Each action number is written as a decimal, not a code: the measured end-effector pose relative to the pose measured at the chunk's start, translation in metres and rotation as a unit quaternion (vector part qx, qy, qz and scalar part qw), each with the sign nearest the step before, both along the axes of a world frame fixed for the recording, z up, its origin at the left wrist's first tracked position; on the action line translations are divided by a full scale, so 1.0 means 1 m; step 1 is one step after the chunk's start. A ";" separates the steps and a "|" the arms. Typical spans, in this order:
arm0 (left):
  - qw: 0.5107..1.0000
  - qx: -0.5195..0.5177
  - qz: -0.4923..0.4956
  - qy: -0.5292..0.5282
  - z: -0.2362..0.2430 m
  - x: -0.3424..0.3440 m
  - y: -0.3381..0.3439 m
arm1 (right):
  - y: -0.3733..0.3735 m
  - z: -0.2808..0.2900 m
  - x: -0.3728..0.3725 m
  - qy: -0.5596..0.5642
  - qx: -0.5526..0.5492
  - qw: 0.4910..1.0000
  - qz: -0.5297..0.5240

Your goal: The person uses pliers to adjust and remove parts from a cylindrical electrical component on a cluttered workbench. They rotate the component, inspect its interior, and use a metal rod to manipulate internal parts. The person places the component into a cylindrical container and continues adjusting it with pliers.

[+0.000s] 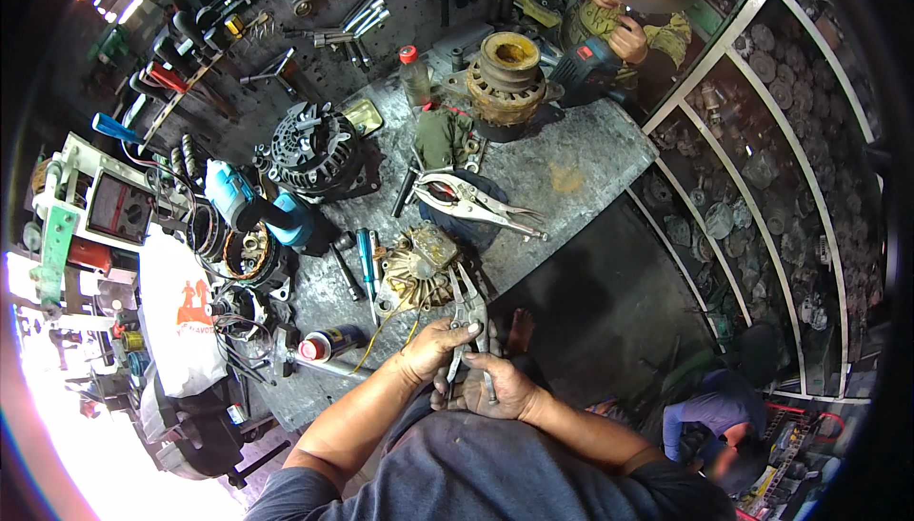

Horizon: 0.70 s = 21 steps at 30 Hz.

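My left hand (438, 350) and my right hand (501, 388) are together in front of my body, at the near edge of the workbench. Both are closed round a pair of grey metal pliers (467, 308), whose long jaws point away from me. My left thumb presses on the tool's side; my right hand cups its handles from below. Just beyond the jaws lies a dirty, finned alternator housing (419, 273) on the bench. Large locking pliers (466, 199) rest behind it on a dark round piece. Screwdrivers (366, 256) lie left of the housing.
An alternator (309, 148), a rusty pulley unit (505, 83), a blue cordless tool (233, 197) and a spray can (333, 342) stand on the workbench (586, 145). At the far right a person (624, 40) holds a power tool (583, 69). Another person (714, 421) is low at right.
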State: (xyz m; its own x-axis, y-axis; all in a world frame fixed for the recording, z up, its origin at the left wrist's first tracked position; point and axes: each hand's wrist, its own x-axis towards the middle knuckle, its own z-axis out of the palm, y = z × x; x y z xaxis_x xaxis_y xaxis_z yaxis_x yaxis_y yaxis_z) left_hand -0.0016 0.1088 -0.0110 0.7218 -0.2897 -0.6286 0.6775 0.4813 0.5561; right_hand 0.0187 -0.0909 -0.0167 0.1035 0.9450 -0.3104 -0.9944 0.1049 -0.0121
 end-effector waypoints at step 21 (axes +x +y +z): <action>0.996 -0.078 -0.046 -0.006 0.005 0.005 0.000 | 0.009 -0.003 -0.011 -0.040 -0.008 0.999 -0.033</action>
State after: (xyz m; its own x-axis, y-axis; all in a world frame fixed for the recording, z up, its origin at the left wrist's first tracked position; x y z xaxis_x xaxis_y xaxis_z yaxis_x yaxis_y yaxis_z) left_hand 0.0030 0.1092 -0.0060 0.6950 -0.4481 -0.5624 0.7164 0.4981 0.4885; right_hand 0.0073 -0.0822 -0.0194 0.1897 0.9306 -0.3130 -0.9813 0.1688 -0.0930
